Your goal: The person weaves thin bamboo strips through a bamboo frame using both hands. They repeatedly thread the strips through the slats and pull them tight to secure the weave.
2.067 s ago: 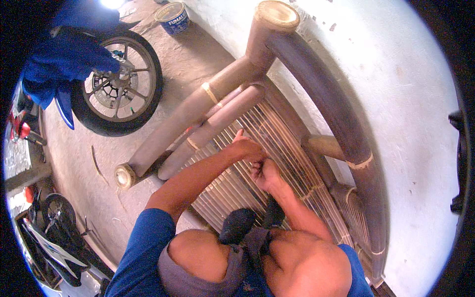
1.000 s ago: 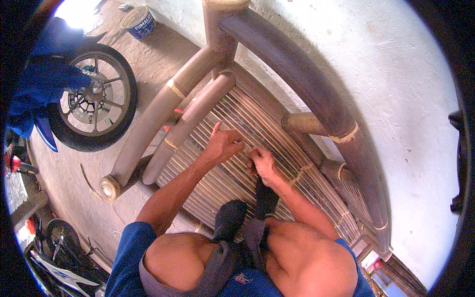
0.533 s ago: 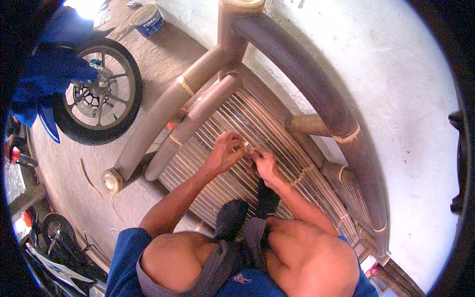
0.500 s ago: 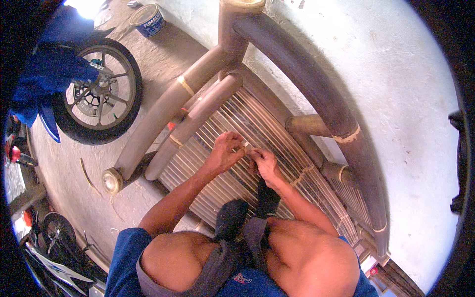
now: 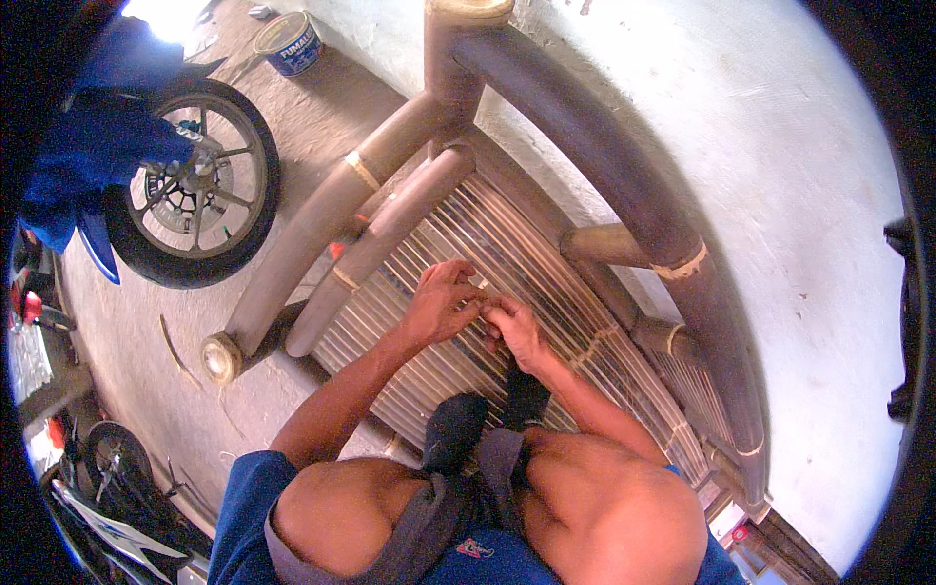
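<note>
My left hand (image 5: 444, 302) and my right hand (image 5: 517, 331) meet above the slatted seat (image 5: 390, 366) of a bamboo bench, fingertips almost touching. Both are closed in a pinch. Between the fingertips shows a small pale piece (image 5: 483, 283), too small to make out its kind. Thin, light bamboo slats run in rows under my hands. Thick brown bamboo poles (image 5: 585, 117) frame the bench, with pale bindings at some joints. My bent knees are close below my hands, and a dark sock (image 5: 455, 429) is on the slats.
A motorcycle wheel (image 5: 244, 234) under a blue cover stands at the left. A tub (image 5: 290, 46) sits on the concrete floor at the back. The white wall (image 5: 809, 195) rises along the right. Another motorcycle (image 5: 112, 531) is at the lower left. A thin strip (image 5: 175, 349) lies on the floor.
My right hand has shifted slightly left, and its fingers have curled closer to my left fingertips. The pale piece shows less between them.
</note>
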A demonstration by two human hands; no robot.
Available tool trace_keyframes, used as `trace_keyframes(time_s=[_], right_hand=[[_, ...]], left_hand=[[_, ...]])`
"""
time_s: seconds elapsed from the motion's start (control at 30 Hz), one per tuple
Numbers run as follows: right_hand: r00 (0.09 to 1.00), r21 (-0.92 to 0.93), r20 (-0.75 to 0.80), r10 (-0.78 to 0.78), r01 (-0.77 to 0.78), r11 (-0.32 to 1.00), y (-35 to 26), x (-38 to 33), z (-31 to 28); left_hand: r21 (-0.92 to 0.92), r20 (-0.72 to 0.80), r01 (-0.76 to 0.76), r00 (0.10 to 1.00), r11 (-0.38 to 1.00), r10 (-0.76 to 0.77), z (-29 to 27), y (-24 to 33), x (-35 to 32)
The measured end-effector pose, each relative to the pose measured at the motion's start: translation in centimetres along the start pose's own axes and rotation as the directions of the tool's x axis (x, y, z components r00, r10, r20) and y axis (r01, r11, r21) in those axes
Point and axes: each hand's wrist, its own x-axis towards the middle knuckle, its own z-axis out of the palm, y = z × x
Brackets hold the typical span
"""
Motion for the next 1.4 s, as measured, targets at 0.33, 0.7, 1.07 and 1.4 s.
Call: trace_keyframes(time_s=[0.33,0.7,1.07,1.4], right_hand=[[0.856,-0.834,-0.009,-0.517,0.279,0.476,-2.2,2.2,0.3],[0.678,-0.18,0.001,-0.735,0.723,0.667,-14.2,-4.8,-1.0],[-0.066,-0.853,-0.01,-0.998,0.521,-0.026,-21.2,-12.3,-5.7],[0.754,0.16,-0.19,-0.629,0.656,0.738,-21.8,-16.5,-4.4]], left_hand=[[-0.138,-0.076,-0.027,0.997,0.99,0.017,-1.3,1.8,0.6],[-0.075,-0.054,0.048,0.997,0.996,-0.052,-2.3,1.3,1.7],[0.407,0.229,-0.109,0.973,0.907,0.015,1.4,-1.4,2.4],[0.521,0.384,-0.118,0.917,0.845,-0.108,0.4,0.5,4.0]])
